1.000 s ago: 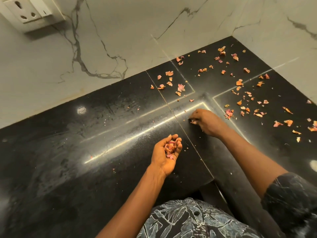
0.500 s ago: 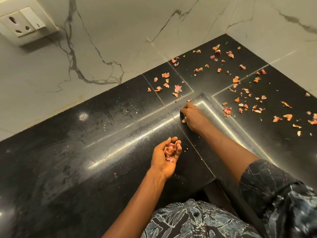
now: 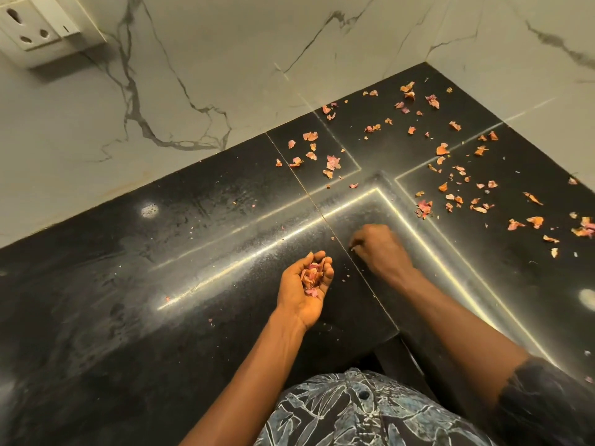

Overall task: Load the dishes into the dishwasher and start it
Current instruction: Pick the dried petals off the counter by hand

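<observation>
Over black counter (image 3: 145,333), left hand (image 3: 299,292) cups peels (image 3: 311,275); right hand (image 3: 380,249) curled, grip's contents unclear.

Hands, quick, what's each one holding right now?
Left hand: cupped around peel scraps.
Right hand: curled on the countertop; holding anything, cannot tell.

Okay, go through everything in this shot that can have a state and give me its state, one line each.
Left hand: palm up, cupped round gathered flakes.
Right hand: knuckles up, fingers curled against the countertop; whether it pinches anything, cannot tell.
Scattered flakes: loose on the countertop's far right part.
Wall socket: nothing plugged in.
Countertop: smeared and dusty.
</observation>
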`<move>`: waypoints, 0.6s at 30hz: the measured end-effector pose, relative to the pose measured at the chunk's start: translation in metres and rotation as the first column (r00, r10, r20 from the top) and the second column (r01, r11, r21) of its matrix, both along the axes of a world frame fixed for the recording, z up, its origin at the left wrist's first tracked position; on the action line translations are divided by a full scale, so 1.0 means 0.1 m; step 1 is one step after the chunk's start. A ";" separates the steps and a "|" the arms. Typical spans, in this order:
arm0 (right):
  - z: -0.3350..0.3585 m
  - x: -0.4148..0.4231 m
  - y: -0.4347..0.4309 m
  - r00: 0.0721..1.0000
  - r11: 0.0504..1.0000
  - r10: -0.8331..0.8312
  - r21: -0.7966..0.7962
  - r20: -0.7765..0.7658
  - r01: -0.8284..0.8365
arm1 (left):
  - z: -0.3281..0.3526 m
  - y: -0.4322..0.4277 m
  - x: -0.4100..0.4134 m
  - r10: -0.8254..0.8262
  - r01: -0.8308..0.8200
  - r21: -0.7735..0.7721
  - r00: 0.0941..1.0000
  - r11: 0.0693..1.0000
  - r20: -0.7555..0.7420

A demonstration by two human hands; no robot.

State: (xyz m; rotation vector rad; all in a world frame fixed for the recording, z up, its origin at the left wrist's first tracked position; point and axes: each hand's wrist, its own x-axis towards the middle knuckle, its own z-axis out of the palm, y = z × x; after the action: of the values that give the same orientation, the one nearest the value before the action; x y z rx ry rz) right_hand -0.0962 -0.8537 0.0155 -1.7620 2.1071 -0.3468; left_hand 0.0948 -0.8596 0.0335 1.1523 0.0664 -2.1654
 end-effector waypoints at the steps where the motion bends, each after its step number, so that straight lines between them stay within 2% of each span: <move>1: 0.04 -0.09 0.04 0.989 0.994 -0.112 0.024 0.094 0.110 | -0.01 0.00 0.01 0.002 -0.002 -0.001 1.000 1.000 0.006; 3: 0.16 -0.17 0.12 0.924 0.961 -0.275 0.048 0.266 0.272 | -0.05 0.01 0.01 0.004 -0.004 0.002 1.000 1.000 0.019; 4: 0.26 -0.12 0.17 0.899 0.952 -0.301 0.050 0.317 0.302 | -0.07 0.01 0.01 0.005 -0.005 0.009 1.000 1.000 0.023; 7: 0.58 0.23 0.35 0.896 0.984 -0.169 0.011 0.411 0.180 | -0.12 0.01 -0.04 -0.002 0.001 0.022 1.000 1.000 0.023; 9: 0.72 0.51 0.43 0.923 0.997 -0.042 -0.041 0.381 0.063 | -0.14 0.01 -0.10 -0.019 0.019 0.029 1.000 0.999 -0.002; 11: 0.69 0.71 0.46 0.956 0.992 0.120 -0.074 0.268 -0.104 | -0.17 0.02 -0.14 -0.055 0.057 0.041 0.997 0.998 -0.045; 13: 0.65 0.95 0.50 0.961 0.982 0.190 -0.031 0.200 -0.188 | -0.20 0.04 -0.13 -0.118 0.121 0.040 0.991 0.992 -0.068; 14: 0.66 1.04 0.52 0.974 0.979 0.183 0.065 0.135 -0.193 | -0.20 0.04 -0.13 -0.129 0.133 0.046 0.989 0.990 -0.075; 15: 0.70 1.03 0.51 0.983 0.979 0.178 0.092 0.035 -0.180 | -0.19 0.05 -0.12 -0.126 0.131 0.055 0.989 0.990 -0.081; 16: 0.75 1.00 0.49 0.987 0.984 0.134 0.106 0.089 -0.143 | -0.18 0.04 -0.12 -0.104 0.109 0.055 0.990 0.992 -0.090; 17: 0.78 0.87 0.47 0.972 0.990 0.137 -0.049 0.191 -0.130 | -0.15 0.04 -0.12 -0.072 0.077 0.053 0.994 0.996 -0.082; 18: 0.80 0.74 0.43 0.943 0.994 0.093 -0.084 0.320 -0.069 | -0.14 0.04 -0.11 -0.038 0.041 0.050 0.997 0.998 -0.063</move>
State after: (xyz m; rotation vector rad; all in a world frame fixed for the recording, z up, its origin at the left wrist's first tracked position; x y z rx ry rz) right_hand -0.0224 -0.8103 0.0953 -1.6913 1.8057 -0.6491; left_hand 0.0841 -0.8555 0.0198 1.1239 0.1278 -2.2457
